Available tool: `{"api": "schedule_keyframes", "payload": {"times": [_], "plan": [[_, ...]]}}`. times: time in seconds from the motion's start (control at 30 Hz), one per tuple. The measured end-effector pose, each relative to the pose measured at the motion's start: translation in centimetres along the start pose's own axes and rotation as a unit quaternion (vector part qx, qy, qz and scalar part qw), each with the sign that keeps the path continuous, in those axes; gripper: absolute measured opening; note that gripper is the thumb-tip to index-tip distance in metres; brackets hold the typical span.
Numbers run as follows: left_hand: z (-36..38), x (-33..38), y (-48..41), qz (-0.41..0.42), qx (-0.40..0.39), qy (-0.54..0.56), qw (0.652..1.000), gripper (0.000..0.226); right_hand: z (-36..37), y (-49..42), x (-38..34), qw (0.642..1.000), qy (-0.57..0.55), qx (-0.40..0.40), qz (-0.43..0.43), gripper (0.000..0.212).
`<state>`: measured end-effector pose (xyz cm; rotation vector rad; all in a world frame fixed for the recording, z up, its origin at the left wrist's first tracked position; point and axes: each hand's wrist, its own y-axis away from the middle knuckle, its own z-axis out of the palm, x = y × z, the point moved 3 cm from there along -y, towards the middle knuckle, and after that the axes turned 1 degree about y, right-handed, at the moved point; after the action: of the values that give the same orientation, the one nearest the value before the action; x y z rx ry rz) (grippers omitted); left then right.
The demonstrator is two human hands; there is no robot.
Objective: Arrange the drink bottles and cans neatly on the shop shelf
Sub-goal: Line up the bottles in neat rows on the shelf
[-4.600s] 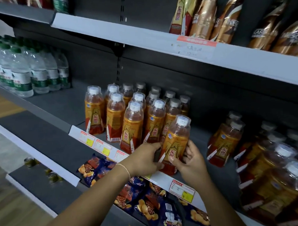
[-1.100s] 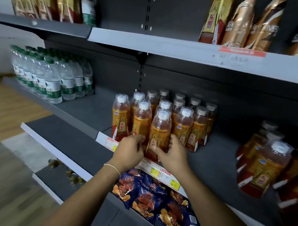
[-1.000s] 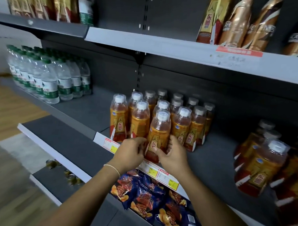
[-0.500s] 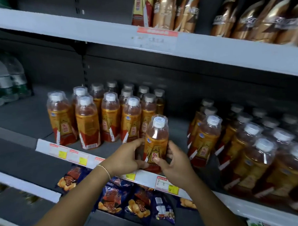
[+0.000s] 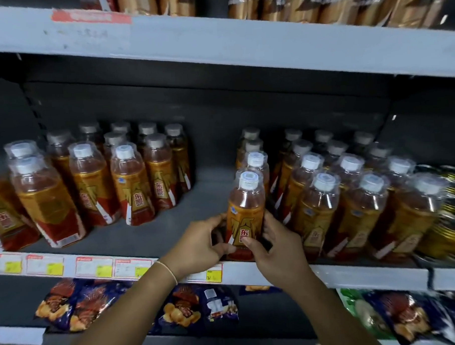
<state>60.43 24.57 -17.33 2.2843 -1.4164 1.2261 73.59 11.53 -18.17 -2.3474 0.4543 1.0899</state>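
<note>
Shelf (image 5: 211, 196) – matt grey metal deck, dark back panel, white front rail.

Right block of bottles (image 5: 319, 215) – clear plastic, rounded shoulders, amber drink, gold-and-red sleeve labels, white screw caps under clear film. Four files; about fifteen standing.

Left block of bottles (image 5: 130, 192) – same make, well apart from the right block across bare deck. At least eleven caps counted; one more is cut off by the frame edge.

Coffee bottles (image 5: 305, 4) – glossy gold sleeves, on the shelf above; tops out of view, number unclear.

Snack packets (image 5: 180, 310) – shiny blue foil pillows, on the tier below; at least five.

Cans (image 5: 452, 214) – gold metal, ribbed sheen, far right just beside the right block; count blurred.

Held bottle (image 5: 245, 213) – one, upright at the front rail, heading the leftmost file of the right block.

Left hand (image 5: 201, 246) and right hand (image 5: 277, 253) – each curled round the held bottle's lower half, thumbs on the label.

Price tags (image 5: 95, 266) – white cards with red and yellow; five on the rail.

Bracelet (image 5: 169, 271) – one thin pale cord, left wrist.
</note>
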Motion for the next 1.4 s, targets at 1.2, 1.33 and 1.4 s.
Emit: {"api": "schedule_keyframes", "payload": {"times": [1.2, 1.33, 1.4], "plan": [[1.6, -1.3, -1.6, -0.031, 0.005, 0.039, 0.999, 0.071, 0.8, 1.3, 1.4, 0.994, -0.015, 0.079, 0.070, 0.079], [1.6, -1.9, -5.8, -0.126, 0.098, 0.306, 0.938, 0.054, 1.0, 1.5, 1.3, 0.994, -0.017, 0.073, 0.079, 0.092], [1.7, -2.0, -8.9, -0.164, 0.116, 0.379, 0.904, 0.056, 1.1, 1.4, 1.2, 0.994, -0.010, 0.072, 0.079, 0.097]]}}
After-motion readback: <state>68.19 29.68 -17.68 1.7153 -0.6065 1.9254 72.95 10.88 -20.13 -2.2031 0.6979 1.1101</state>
